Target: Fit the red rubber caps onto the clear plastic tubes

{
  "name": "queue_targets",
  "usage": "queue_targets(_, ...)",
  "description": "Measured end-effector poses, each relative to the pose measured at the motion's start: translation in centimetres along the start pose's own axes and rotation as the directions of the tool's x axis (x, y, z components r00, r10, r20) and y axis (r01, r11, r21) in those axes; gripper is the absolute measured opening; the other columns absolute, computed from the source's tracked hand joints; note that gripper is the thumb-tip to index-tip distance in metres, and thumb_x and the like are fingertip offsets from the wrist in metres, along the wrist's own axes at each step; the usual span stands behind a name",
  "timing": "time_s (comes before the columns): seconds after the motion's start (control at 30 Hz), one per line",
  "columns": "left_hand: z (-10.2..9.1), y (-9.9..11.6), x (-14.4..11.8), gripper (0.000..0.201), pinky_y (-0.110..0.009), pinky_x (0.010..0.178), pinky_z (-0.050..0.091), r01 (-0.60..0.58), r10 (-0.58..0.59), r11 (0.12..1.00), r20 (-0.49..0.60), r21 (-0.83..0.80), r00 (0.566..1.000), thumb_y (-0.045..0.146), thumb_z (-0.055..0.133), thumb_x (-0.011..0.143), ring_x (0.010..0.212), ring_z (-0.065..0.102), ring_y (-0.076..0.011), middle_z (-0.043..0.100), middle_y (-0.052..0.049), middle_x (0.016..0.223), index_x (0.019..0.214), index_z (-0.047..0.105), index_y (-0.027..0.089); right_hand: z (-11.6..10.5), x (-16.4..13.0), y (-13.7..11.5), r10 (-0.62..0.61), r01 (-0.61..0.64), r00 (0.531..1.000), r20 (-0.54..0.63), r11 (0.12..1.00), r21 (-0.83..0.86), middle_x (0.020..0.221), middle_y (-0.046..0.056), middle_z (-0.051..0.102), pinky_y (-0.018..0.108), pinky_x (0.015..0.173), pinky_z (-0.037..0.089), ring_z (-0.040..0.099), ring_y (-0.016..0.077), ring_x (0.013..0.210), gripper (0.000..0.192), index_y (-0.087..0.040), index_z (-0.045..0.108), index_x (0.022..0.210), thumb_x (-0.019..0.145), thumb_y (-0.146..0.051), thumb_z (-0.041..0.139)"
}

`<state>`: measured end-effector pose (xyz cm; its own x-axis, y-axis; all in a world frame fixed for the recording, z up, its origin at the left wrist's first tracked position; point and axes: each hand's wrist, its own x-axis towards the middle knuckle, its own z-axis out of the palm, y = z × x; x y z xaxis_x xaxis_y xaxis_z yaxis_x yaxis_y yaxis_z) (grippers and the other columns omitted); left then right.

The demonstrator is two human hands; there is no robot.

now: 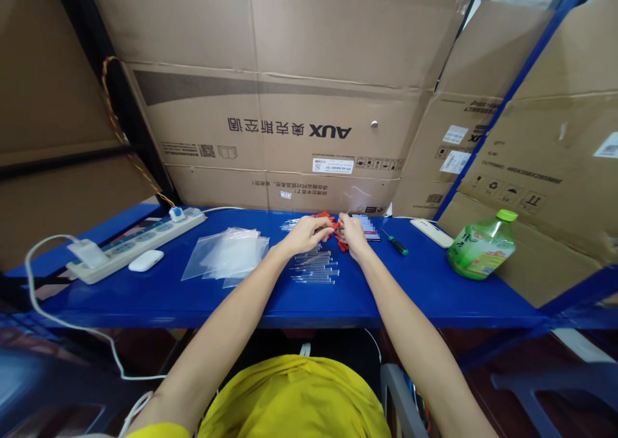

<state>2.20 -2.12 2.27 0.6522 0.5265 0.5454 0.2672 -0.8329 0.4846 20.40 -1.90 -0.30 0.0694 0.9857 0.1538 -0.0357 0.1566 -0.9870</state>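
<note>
Left hand (308, 232) and right hand (353, 234) meet fingertip to fingertip, both pinching red caps (333, 227) at the worktop's (159, 296) far edge. Clear tubes (315, 267) lie just nearer, long axes left-right.

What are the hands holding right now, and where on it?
Both hands, left and right, pinch small red pieces at the fingertips above the clear tubes; the exact spot of the hold is too small to tell.

glossy blue table (193, 296), clear plastic bags (226, 254), matt cardboard (290, 103)
</note>
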Motion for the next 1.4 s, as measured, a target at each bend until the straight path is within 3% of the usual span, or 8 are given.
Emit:
queue_targets(0.23,0.3,0.4,0.2,0.033,-0.024,0.062,0.032,0.09,-0.091,0.995,-0.03,-0.054,0.995,0.043,0.053,0.099,0.061,0.045,-0.0116,0.057,0.003,0.066,0.083,0.064,0.015,0.0,-0.2,0.1,-0.129,0.127,0.989,-0.073,0.991,-0.032,0.048,-0.009,0.025,0.026,0.042,0.019,0.019,0.0092,0.042,0.052,-0.027,0.03,0.061,0.093,-0.062,0.05)
queue_targets(0.43,0.7,-0.2,0.7,0.026,-0.026,0.062,0.03,0.234,-0.223,0.972,-0.2,0.031,0.954,0.033,0.054,0.093,0.059,0.045,-0.0126,0.055,0.002,0.062,0.076,0.062,0.016,0.2,-0.8,-0.2,-0.501,0.424,0.853,-0.144,0.828,-0.366,0.054,-0.004,0.036,0.03,0.055,0.027,0.033,0.0126,0.053,0.057,-0.025,0.035,0.059,0.1,-0.064,0.04)
queue_targets(0.73,0.7,-0.1,1.0,0.026,-0.027,0.06,0.027,0.374,-0.365,0.927,-0.284,-0.022,0.887,0.03,0.052,0.089,0.059,0.041,-0.0122,0.05,0.003,0.059,0.067,0.056,0.017,1.4,-2.3,-0.3,-0.687,0.549,0.726,-0.012,0.591,-0.591,0.058,-0.001,0.046,0.031,0.061,0.029,0.042,0.014,0.055,0.05,-0.024,0.037,0.063,0.108,-0.045,0.031)
queue_targets(1.0,1.5,-0.3,1.0,0.027,-0.026,0.061,0.03,0.408,-0.442,0.897,-0.4,-0.172,0.803,0.032,0.051,0.087,0.061,0.04,-0.0113,0.045,0.004,0.059,0.064,0.051,0.018,2.6,-3.3,-0.3,-0.683,0.464,0.721,0.12,0.347,-0.815,0.066,0.004,0.062,0.031,0.061,0.027,0.05,0.0165,0.057,0.039,-0.022,0.053,0.074,0.106,-0.034,0.035)
queue_targets(1.13,2.6,-0.7,1.2,0.027,-0.025,0.059,0.03,0.477,-0.551,0.834,-0.44,-0.277,0.709,0.031,0.051,0.087,0.061,0.04,-0.0113,0.045,0.004,0.06,0.064,0.048,0.018,3.2,-3.5,-0.2,-0.651,0.413,0.752,0.107,0.338,-0.846,0.067,0.005,0.063,0.03,0.059,0.023,0.047,0.0161,0.057,0.034,-0.022,0.055,0.075,0.103,-0.035,0.04)
queue_targets(1.2,2.5,-0.9,1.2,0.027,-0.024,0.059,0.031,0.446,-0.53,0.848,-0.42,-0.287,0.736,0.031,0.049,0.09,0.061,0.041,-0.0115,0.046,0.003,0.062,0.066,0.048,0.019,3.0,-3.4,-0.4,-0.645,0.425,0.761,0.076,0.406,-0.809,0.064,0.004,0.06,0.029,0.06,0.024,0.046,0.0159,0.057,0.035,-0.023,0.052,0.073,0.102,-0.039,0.041)
queue_targets(1.3,1.4,-0.7,0.8,0.029,-0.024,0.061,0.033,0.299,-0.332,0.942,-0.296,-0.153,0.896,0.036,0.049,0.096,0.062,0.042,-0.0119,0.05,0.003,0.064,0.074,0.054,0.018,1.9,-3.0,-1.0,-0.631,0.453,0.775,-0.027,0.586,-0.672,0.06,0.002,0.053,0.029,0.061,0.029,0.045,0.0167,0.058,0.046,-0.024,0.044,0.066,0.104,-0.048,0.034)
queue_targets(1.4,0.4,-0.3,0.3,0.031,-0.025,0.062,0.033,0.186,-0.181,0.982,-0.124,0.023,0.976,0.04,0.049,0.1,0.061,0.046,-0.0126,0.056,0.003,0.065,0.083,0.061,0.018,0.3,-2.2,-1.5,-0.564,0.434,0.808,-0.169,0.766,-0.474,0.053,0.0,0.044,0.03,0.06,0.033,0.041,0.016,0.054,0.059,-0.026,0.035,0.058,0.106,-0.059,0.026)
